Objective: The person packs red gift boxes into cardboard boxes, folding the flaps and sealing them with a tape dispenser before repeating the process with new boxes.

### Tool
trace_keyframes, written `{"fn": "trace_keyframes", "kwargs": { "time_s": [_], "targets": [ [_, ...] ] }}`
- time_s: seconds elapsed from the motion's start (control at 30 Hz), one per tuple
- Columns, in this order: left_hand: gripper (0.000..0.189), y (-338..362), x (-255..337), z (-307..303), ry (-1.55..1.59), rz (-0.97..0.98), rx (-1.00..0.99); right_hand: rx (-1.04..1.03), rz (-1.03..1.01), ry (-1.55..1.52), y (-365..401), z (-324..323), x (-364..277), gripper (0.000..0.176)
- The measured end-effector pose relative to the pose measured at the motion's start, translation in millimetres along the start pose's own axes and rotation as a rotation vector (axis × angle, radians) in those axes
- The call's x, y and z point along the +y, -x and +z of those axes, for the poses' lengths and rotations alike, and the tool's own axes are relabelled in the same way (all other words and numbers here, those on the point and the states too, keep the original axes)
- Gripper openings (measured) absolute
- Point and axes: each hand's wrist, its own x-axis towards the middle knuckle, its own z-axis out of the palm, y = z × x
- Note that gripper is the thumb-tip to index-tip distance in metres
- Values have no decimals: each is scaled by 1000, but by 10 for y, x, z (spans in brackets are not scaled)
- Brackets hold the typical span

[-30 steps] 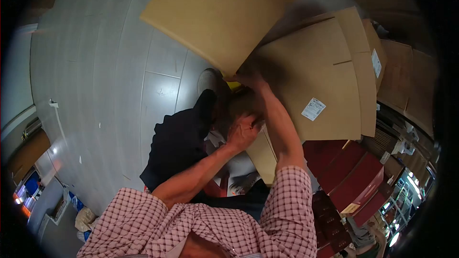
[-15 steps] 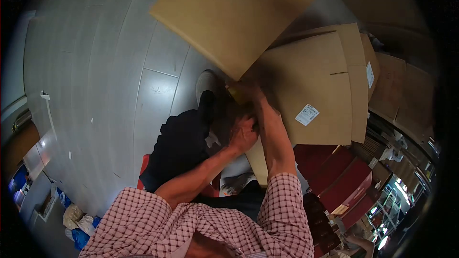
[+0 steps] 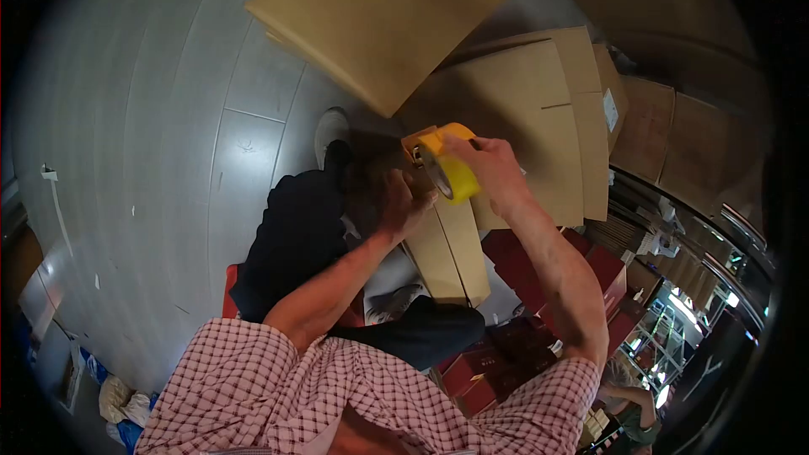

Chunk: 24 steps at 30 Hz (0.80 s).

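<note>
My right hand [image 3: 493, 170] is closed around a tape dispenser [image 3: 425, 148] with a wide yellow tape roll on it, raised over the far end of a narrow cardboard box [image 3: 455, 246]. That box lies between my legs, running away from me. My left hand [image 3: 406, 205] grips the box's left side near its far end, fingers bent and thumb toward the tape; shadow hides part of the fingers. Just beyond both hands is the near corner of a large closed carton [image 3: 383, 29] with a white label.
A flattened carton [image 3: 506, 109] leans to the right of the dispenser. Dark red boxes [image 3: 539, 270] are stacked at my right, with brown cartons [image 3: 666, 131] behind. Grey floor [image 3: 177, 135] stretches left. Another person [image 3: 632, 404] is at the lower right edge.
My right hand has risen and moved right, bringing the tape dispenser into plain view. My left hand has shifted left and slightly farther from me. The view has shifted slightly.
</note>
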Motion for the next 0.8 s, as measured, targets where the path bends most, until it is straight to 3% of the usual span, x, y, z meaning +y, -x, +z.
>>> {"fn": "trace_keyframes", "kwargs": {
  "time_s": [0.1, 0.23, 0.33, 0.43, 0.53, 0.63, 0.8],
  "targets": [
    [71, 51, 114, -17, -5, -27, 89, 23, 14, -112, 701, -186, -217, 48],
    [84, 14, 190, -31, -29, 7, 138, -11, -13, -11, 1511, -305, -564, 43],
    [97, -30, 105, -62, -16, 19, -10, -29, -30, -8, 1883, -306, -597, 44],
    [89, -21, 246, -165, -81, -45, -107, -73, -24, 24, 1954, -414, -492, 48],
    [77, -35, 108, -150, -271, 198, -115, -57, -38, 5, 2053, -441, -331, 48],
    [66, -11, 106, -152, -318, 225, -160, -51, -88, -9, 2116, -450, -228, 47],
    [56, -36, 146, -202, -476, 458, -281, -26, -115, -63, 2241, -561, 110, 48]
  ]
}}
